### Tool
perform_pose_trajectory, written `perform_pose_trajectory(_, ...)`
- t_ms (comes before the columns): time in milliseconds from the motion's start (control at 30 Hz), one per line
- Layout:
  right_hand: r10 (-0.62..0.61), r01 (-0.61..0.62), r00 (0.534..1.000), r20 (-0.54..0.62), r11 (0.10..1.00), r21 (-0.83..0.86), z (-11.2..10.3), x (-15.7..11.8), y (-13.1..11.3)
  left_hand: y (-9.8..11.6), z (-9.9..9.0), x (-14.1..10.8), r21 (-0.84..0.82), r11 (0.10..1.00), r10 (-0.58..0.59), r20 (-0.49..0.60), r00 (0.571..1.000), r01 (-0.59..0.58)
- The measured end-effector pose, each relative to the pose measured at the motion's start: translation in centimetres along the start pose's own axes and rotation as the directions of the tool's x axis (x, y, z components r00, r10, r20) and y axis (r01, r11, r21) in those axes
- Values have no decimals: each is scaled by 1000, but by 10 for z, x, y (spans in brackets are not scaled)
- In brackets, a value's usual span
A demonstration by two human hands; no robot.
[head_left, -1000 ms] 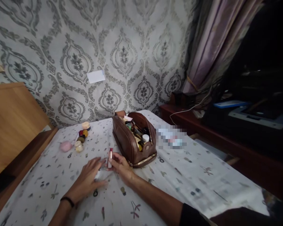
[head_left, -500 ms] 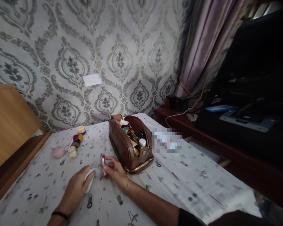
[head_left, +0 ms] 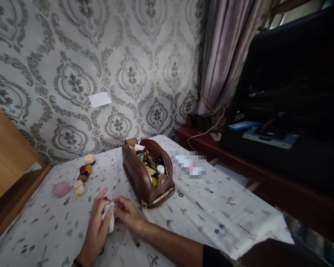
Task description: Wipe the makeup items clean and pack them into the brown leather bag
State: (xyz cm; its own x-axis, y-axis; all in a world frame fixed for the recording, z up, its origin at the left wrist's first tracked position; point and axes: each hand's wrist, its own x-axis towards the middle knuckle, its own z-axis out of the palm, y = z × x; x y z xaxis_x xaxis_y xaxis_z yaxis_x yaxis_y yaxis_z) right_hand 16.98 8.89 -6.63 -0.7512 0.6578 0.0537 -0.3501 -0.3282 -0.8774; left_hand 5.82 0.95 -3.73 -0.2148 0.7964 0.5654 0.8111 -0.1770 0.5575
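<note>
A white cloth or tissue (head_left: 109, 219) is wrapped in the fingers of my left hand (head_left: 97, 221), just in front of the bag. My right hand (head_left: 129, 216) meets it from the right, fingers bent together against the cloth; whatever they pinch is hidden. The brown leather bag (head_left: 137, 180) stands unzipped behind my right hand, filled with small cosmetics, among them a white-capped jar (head_left: 160, 170) and a green-topped item (head_left: 140, 157).
Left of the bag lie a pink pouch-like item (head_left: 61, 189), cream-coloured jars (head_left: 79, 187), a dark red and yellow item (head_left: 85, 169) and a peach-lidded jar (head_left: 89, 159). A wooden panel (head_left: 11, 155) borders the left; a dark red desk (head_left: 200, 142) stands right.
Both hands have come together at the cloth. The slim red-and-clear tube that was in my right hand is now out of sight. The view has shifted slightly to the right.
</note>
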Motion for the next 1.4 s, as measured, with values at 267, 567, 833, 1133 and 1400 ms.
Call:
perform_pose_trajectory(267, 10, -11, 1000, 20, 996, 93, -1, -4, -9, 4, 10, 19, -16, 988, -155, -91, 984, 154)
perform_pose_trajectory(567, 53, -58, 990, 133, 998, 38, -3, -7, -16, 5, 4, 29, -361, 848, -447, -91, 890, 389)
perform_pose_trajectory(833, 68, -58, 979, 194, 997, -58, -2, -9, -20, -8, -2, 20, -606, 661, -570, -22, 821, 443)
perform_pose_trajectory(1133, 108, -114, 989, 104, 992, 50, -1, -10, -20, 6, -1, 22, -488, 770, -477, -13, 879, 411)
perform_pose_trajectory(1400, 90, -90, 996, 11, 973, 213, -1, -6, -20, 0, 2, 15, -309, 878, -360, 79, 930, 366)
